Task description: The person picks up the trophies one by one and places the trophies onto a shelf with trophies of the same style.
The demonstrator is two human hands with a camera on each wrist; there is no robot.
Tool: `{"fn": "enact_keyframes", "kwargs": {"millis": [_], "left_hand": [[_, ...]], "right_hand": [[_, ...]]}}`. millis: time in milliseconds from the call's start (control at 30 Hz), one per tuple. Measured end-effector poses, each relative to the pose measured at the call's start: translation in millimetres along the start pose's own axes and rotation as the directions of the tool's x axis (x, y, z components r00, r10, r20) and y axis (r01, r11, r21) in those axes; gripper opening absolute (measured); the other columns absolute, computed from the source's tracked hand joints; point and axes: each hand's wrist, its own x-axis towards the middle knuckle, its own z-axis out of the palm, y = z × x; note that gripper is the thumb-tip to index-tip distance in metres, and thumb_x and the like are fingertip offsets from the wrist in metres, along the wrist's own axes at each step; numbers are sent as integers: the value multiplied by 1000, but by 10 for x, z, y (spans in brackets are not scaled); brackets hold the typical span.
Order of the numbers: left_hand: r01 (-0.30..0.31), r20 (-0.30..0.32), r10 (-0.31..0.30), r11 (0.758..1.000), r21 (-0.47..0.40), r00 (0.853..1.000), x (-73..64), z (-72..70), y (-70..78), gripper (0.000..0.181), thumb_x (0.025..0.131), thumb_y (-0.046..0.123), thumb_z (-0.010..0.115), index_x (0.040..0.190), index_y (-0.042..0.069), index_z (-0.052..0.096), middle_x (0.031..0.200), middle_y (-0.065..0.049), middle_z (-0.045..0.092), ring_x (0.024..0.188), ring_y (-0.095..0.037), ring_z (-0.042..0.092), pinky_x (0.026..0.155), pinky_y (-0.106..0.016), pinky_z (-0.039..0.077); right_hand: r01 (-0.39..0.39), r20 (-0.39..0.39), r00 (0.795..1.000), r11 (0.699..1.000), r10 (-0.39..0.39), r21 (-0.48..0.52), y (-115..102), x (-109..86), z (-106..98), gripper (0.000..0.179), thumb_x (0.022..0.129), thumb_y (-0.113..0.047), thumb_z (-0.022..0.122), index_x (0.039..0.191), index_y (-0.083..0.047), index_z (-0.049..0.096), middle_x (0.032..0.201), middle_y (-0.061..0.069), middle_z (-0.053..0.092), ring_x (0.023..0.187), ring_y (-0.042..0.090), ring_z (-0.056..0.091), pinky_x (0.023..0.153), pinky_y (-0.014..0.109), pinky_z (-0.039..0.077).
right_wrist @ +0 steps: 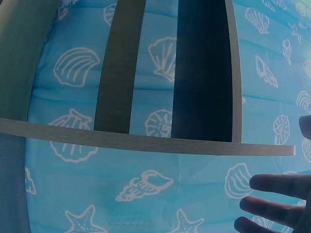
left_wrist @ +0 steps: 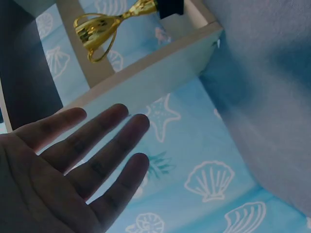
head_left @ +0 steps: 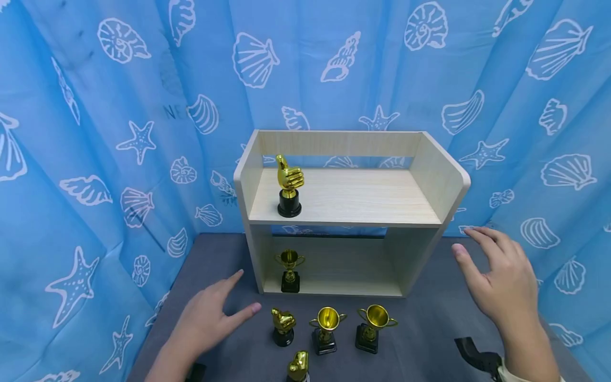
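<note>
Both hands bare, left far nearer the thumb trophy (head_left: pixel 284 323)

Holding nothing with left hand (head_left: pixel 202 321): straight-fingered, with thumb spread wide, palm plainly bare in the left wrist view. Holding nothing with right hand (head_left: pixel 506 276) either: relaxed, with thumb apart from extended fingers, near the right wall of the shelf (head_left: pixel 353 196).

Just off the left thumb's tip, to its right, with a gap showing: thumb trophy, on the table (head_left: pixel 429 323) before the shelf's left end. Upright on a round black base, so vertical in long axis, though seen steeply from above. Judged best met from the side, at a short rightward reach for the left hand. From the right hand, well across to the left, with two cups standing between: middle cup (head_left: pixel 327 321) and right cup (head_left: pixel 376 318), both upright on square black bases.

Nearer the camera, low trophy (head_left: pixel 298 363), cut off by the head view's lower edge. On the shelf, both toward the left: shelf cup (head_left: pixel 289 261) below, top trophy (head_left: pixel 290 179) above. Behind everything, blue curtain (head_left: pixel 343 101) with white shells.
</note>
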Motion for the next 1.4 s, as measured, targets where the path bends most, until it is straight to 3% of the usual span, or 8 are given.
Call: {"fn": "enact_keyframes", "kwargs": {"millis": [333, 633, 833, 1100, 1400], "left_hand": [[4, 20, -3, 998, -65, 1000, -13, 138, 18, 101, 86, 90, 53, 158, 19, 52, 151, -11, 63, 136, -37, 62, 112, -57, 50], [33, 75, -22, 987, -156, 997, -63, 241, 34, 98, 84, 87, 60, 156, 20, 54, 151, -7, 63, 125, -29, 69, 106, -54, 55], [34, 114, -10, 977, -209, 993, -102, 307, 10, 97, 85, 85, 62, 157, 20, 53, 149, -9, 63, 122, -31, 70, 104, -52, 55], [42, 60, -28, 970, -240, 998, -155, 446, 13, 93, 84, 86, 62, 152, 23, 58, 147, -5, 65, 135, -33, 62, 112, -53, 51], [2, -17, -6, 968, -249, 1000, -178, 562, 28, 81, 87, 79, 66, 148, 25, 62, 140, 0, 68, 129, -28, 65, 108, -49, 54]], "right_hand": [[-26, -108, 994, 997, 33, 70, -6, 39, 56, 46, 100, -33, 69, 129, 2, 72, 134, 30, 66, 127, 53, 56, 108, 72, 42], [-88, -105, 990, 992, 97, 85, -29, 46, 113, 44, 101, -33, 67, 132, -1, 71, 136, 28, 65, 129, 51, 56, 110, 72, 42], [-101, -127, 985, 989, 114, 103, -16, 52, 150, 42, 102, -31, 66, 130, -1, 72, 135, 28, 65, 127, 52, 57, 107, 73, 42], [-123, -118, 984, 985, 137, 121, -41, 83, 179, 43, 102, -32, 66, 133, -2, 71, 137, 27, 65, 130, 51, 56, 110, 71, 42], [-162, -87, 981, 979, 173, 123, -63, 109, 204, 45, 103, -32, 65, 136, -1, 68, 139, 27, 64, 132, 50, 55, 109, 71, 42]]}}
